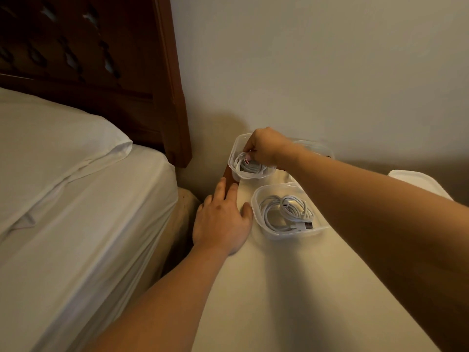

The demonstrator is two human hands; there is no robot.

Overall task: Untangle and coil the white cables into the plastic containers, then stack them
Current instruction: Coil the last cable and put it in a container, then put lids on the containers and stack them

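Loosely coiled white cable fills near container (clear plastic); left hand flat, right hand pinching far cable.

Two containers on the bench ahead of you: far container at the back-left corner near the wall, near container just in front and slightly right, apart. One coiled cable in the far one, another cable in the near one. Your right hand reaches into the far container; left hand lies flat on the bench left of the near one. Bed left of the bench, headboard behind it.
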